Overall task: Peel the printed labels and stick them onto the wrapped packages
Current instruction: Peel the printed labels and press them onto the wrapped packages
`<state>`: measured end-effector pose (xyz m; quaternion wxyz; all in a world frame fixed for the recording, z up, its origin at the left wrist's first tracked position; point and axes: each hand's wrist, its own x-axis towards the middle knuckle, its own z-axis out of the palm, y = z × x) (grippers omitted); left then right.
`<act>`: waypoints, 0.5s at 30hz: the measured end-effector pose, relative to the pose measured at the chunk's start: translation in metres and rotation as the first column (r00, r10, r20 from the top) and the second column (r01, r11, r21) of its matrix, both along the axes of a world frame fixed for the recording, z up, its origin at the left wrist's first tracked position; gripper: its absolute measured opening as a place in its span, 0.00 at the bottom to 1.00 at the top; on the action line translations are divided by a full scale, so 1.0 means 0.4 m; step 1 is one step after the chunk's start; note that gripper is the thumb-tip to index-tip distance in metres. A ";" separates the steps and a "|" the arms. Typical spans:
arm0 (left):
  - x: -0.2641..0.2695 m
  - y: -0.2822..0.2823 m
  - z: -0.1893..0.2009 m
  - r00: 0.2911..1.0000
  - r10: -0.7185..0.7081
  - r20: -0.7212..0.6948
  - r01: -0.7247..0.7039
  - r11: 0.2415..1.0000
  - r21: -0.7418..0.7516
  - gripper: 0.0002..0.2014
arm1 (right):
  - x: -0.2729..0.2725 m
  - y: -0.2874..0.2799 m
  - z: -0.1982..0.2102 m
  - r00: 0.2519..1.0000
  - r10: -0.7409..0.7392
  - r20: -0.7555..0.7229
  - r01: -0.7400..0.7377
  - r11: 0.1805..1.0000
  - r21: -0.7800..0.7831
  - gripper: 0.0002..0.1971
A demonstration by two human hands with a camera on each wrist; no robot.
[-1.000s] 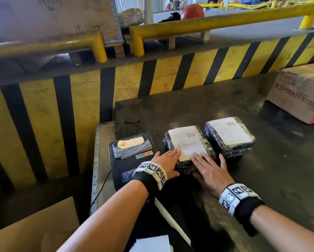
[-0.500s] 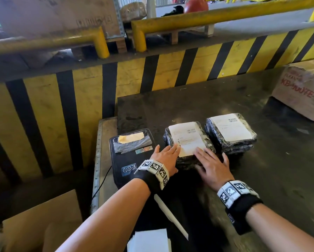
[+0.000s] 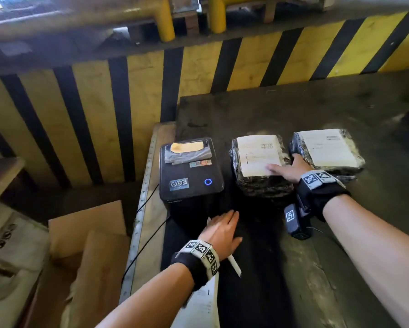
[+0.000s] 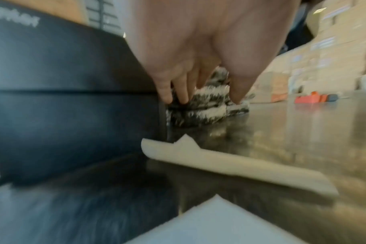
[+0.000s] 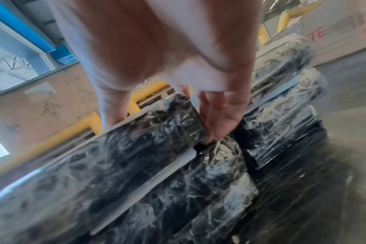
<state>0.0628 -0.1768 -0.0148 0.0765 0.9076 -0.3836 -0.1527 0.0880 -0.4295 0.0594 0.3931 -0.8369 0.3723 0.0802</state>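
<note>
Paper strip (image 3: 234, 266) partly beneath left hand (image 3: 222, 229)

1. Packages (image 3: 260, 185): dark contents under clear plastic film. The film is glossy and heavily crinkled, and it catches white highlights.
2. Labels (image 3: 258, 152): white paper, matt, lying smooth and flat on the film.
3. Printer (image 3: 189, 176): black plastic, smooth, with a glossy top panel.
4. Bench (image 3: 317, 110): dark and seemingly metal, worn and scuffed, with a dull sheen.
5. Barrier (image 3: 92, 110): yellow and black paint, matt, scratched and grimy.
6. Cardboard (image 3: 87, 223): brown, matt.
7. Paper strip (image 4: 240, 166): pale, matt.
8. Straps (image 3: 321, 192) on my wrists: black cloth, matt.
</note>
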 end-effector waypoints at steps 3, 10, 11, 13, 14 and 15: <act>0.001 0.013 -0.048 0.994 0.062 -0.091 -0.041 0.976 0.216 0.36 | 0.012 0.003 0.003 1.000 0.014 0.025 -0.014 1.000 0.023 0.56; -0.019 0.019 -0.099 0.989 0.126 -0.077 -0.086 0.919 0.385 0.36 | 0.030 0.013 0.004 0.990 0.038 0.136 -0.053 0.993 0.107 0.54; -0.022 0.019 -0.100 0.990 0.128 -0.062 -0.094 0.916 0.391 0.36 | 0.027 0.014 -0.002 0.985 0.022 0.174 -0.043 0.992 0.121 0.53; -0.029 0.018 -0.099 0.991 0.129 -0.037 -0.103 0.911 0.400 0.35 | 0.018 0.014 -0.012 0.967 0.003 0.255 -0.036 0.991 0.126 0.49; -0.034 0.017 -0.096 0.992 0.127 -0.025 -0.106 0.908 0.404 0.35 | 0.012 0.012 -0.014 0.956 -0.002 0.292 -0.035 0.992 0.121 0.47; -0.038 0.015 -0.094 0.992 0.126 -0.011 -0.110 0.906 0.409 0.34 | 0.005 0.008 -0.015 0.943 -0.004 0.334 -0.037 0.993 0.114 0.45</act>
